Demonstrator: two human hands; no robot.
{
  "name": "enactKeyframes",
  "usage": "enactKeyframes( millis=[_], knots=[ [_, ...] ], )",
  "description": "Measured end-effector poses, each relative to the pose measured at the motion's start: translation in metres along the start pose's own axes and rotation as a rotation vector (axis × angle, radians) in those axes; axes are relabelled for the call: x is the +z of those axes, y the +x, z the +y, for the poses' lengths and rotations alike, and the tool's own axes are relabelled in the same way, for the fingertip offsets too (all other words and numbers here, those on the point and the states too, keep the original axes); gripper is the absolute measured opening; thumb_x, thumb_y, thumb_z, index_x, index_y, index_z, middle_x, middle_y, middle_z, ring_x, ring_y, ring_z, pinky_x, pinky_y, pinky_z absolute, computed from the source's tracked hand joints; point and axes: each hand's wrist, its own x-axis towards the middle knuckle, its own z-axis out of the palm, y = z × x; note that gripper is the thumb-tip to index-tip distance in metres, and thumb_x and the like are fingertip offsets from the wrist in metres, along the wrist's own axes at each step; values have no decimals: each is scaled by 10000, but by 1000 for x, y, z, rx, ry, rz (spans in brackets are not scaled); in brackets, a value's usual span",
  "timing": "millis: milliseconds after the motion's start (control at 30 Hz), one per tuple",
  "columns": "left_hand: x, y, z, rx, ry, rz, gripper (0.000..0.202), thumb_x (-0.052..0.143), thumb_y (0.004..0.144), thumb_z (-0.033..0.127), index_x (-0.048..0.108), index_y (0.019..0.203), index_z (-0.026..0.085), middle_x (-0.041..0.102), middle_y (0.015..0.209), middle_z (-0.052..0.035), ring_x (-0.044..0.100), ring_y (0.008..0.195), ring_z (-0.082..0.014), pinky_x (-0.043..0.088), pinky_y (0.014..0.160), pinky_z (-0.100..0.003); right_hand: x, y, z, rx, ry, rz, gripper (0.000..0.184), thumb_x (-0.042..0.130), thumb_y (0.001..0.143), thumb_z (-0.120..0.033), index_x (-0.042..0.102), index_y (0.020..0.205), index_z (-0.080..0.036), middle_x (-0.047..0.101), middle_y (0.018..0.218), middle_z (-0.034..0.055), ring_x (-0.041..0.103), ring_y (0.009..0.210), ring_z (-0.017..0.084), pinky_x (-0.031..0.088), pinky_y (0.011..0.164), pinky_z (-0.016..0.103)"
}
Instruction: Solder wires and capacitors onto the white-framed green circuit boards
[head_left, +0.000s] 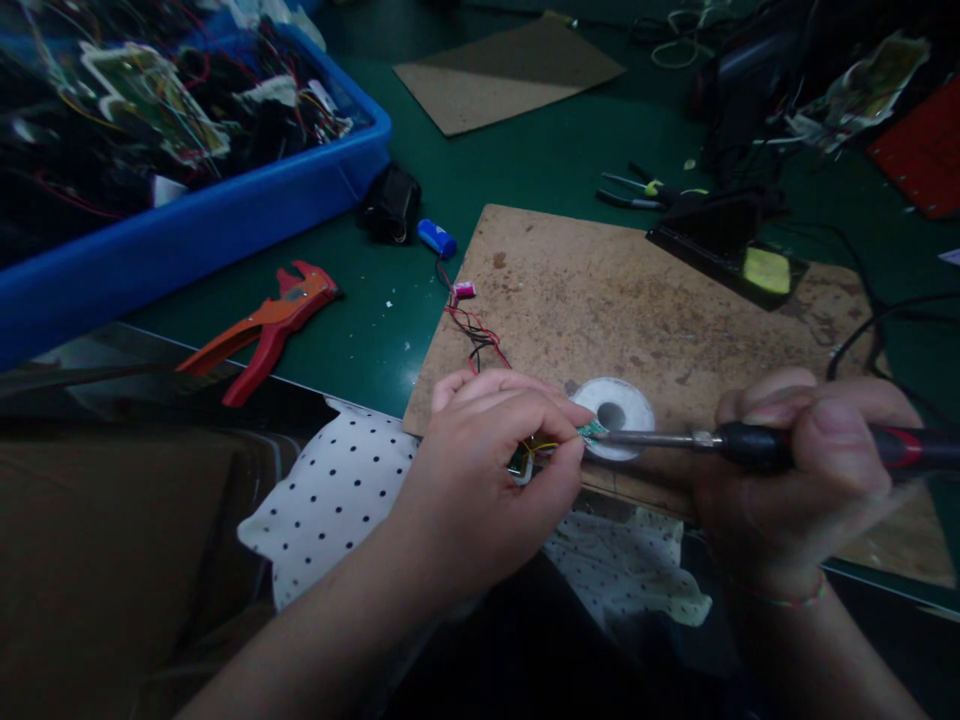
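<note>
Between the thumb and fingers of my left hand (495, 465) is a small green circuit board (591, 430) with yellow wires; much of it is hidden by the fingers. My right hand (810, 470) is wrapped round the dark handle of a soldering iron (667, 439). The iron's tip points left and meets the board's edge or sits just over it; I cannot tell which. Behind the tip lies a white solder spool (634, 405). Red and black wires (480, 335) run from behind my left hand to a pink component (464, 289) and a blue cylindrical cell (437, 238).
A stained wooden board (570, 290) covers the front of the green table (375, 340). Red-orange cutters (274, 325) lie left, by a blue bin (300, 170) of electronics. A soldering stand (720, 240) with yellow sponge (766, 270) and pliers (637, 190) are at right back.
</note>
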Motion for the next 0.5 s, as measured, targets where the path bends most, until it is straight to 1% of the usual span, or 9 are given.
enactKeyframes(
  millis=[133, 300, 400, 500],
  knots=[
    [0, 0, -1, 3, 4, 1, 154, 675, 836, 101, 653, 781, 243, 782, 974, 44, 682, 1002, -196, 435, 985, -470, 1, 1, 0, -32, -21, 14, 190, 560, 734, -241, 490, 559, -215, 347, 468, -62, 369, 414, 104, 235, 387, 281],
    [0, -2, -1, 4, 1, -6, 149, 673, 837, 108, 651, 786, 247, 782, 979, 41, 683, 997, -203, 434, 983, -477, 3, -1, -1, -15, -12, 11, 172, 556, 730, -241, 499, 570, -215, 374, 479, -55, 383, 423, 110, 243, 393, 296],
    [-1, -1, -1, 6, 1, -4, 151, 670, 841, 109, 648, 777, 244, 782, 973, 43, 686, 992, -200, 437, 973, -471, 4, -2, -1, -24, -6, -1, 164, 550, 721, -230, 494, 568, -213, 363, 474, -55, 373, 409, 106, 223, 374, 295],
    [-1, -1, -1, 6, 3, 2, 156, 672, 833, 102, 645, 771, 243, 782, 968, 46, 688, 988, -197, 437, 966, -467, 3, 0, 0, -56, 3, 63, 178, 534, 741, -245, 469, 579, -214, 339, 485, -57, 340, 398, 100, 204, 362, 289]
  ],
)
